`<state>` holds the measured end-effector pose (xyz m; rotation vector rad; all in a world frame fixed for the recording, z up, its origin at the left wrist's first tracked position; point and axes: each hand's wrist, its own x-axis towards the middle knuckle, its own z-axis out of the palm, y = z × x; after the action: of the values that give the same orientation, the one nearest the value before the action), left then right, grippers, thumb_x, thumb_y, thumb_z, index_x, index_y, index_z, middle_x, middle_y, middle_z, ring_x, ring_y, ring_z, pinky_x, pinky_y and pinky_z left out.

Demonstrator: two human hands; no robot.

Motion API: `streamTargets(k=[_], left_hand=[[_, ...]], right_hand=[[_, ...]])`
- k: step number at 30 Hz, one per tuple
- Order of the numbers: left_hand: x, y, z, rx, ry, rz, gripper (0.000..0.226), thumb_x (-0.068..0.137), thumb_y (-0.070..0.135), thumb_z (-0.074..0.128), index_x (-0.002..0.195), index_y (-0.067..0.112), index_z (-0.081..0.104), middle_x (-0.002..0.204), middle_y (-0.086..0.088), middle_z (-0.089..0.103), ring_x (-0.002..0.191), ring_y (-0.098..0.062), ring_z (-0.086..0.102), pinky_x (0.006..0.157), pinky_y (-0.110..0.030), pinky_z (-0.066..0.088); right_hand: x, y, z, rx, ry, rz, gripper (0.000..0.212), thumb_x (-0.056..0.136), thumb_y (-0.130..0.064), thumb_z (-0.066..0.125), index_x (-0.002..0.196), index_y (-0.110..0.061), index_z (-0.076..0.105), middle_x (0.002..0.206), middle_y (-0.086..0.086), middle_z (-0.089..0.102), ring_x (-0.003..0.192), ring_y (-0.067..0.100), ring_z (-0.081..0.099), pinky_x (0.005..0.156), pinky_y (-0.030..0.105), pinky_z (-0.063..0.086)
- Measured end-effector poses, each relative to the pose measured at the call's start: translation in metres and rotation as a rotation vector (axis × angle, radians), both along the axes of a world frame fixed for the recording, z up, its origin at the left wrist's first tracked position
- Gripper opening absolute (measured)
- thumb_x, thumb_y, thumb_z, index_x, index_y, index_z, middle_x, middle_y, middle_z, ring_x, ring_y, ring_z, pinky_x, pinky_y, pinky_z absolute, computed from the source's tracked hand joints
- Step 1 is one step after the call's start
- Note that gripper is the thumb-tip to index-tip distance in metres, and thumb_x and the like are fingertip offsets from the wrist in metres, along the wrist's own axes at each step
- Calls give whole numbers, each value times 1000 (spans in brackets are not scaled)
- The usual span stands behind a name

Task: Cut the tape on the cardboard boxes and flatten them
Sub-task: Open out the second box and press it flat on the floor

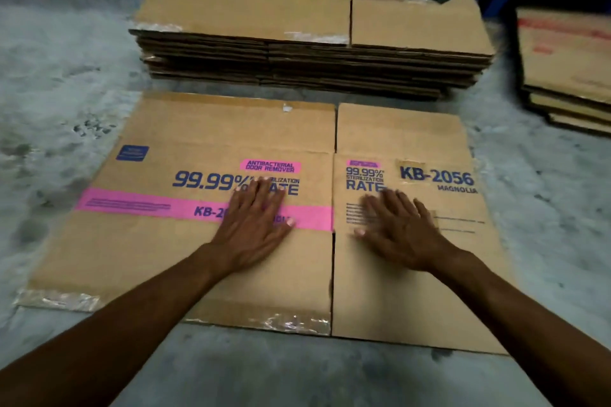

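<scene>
Pressing flattened box [165, 241] to floor [59, 76] — left hand [253, 228], right hand [401, 231] spread flat, just before stack [314, 43] — likely creasing it.

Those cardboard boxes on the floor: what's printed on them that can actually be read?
Flattened box under both hands:
"ANTIBACTERIAL ODOR REMOVER"
"99.99% STERILIZATION RATE"
"KB-2056 MAGNOLIA"
Pink band: "KB-2", the rest hidden by the left hand.
Top box of the stack:
"99.99% RATE"
"KB 2055"
Fine print, blue logo: too small.
</scene>
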<state>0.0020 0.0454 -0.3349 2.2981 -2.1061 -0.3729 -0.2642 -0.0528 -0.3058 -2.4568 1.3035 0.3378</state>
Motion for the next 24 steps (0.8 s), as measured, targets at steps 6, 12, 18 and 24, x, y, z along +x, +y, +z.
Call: streamTargets(k=[6,12,18,24], left_hand=[[-47,-42,-18,-37,-35,-23,79,85,66,3,151,23,-6,158,-17,-14,146,-31,-16,117,-51,-7],[-50,-48,-33,-64,-91,-24,75,90,63,4,150,21,-13,154,-18,-24,143,-30,-25,116,-53,-9],[-58,-49,-12,90,-137,-10,80,84,64,-4,150,19,-7,157,-22,-9,146,-37,-9,116,-58,0],[-62,7,24,244,-17,-192,74,92,64,13,152,22,6,160,-14,-2,147,-29,-3,118,-45,3]], right_hand=[[-29,-13,-28,-145,-64,-89,90,70,-81,-12,148,-36,-4,160,5,-3,147,26,-3,117,45,-1],[-29,-13,-52,-318,-83,-117,67,90,-63,19,150,-34,12,160,4,8,147,25,9,117,45,6],[-22,-3,-35,-255,-1,-137,75,85,-67,3,150,-30,15,159,9,13,146,31,14,116,48,6],[-15,42,3,-300,188,255,60,85,-52,32,119,-13,63,112,22,66,102,39,63,93,53,46]])
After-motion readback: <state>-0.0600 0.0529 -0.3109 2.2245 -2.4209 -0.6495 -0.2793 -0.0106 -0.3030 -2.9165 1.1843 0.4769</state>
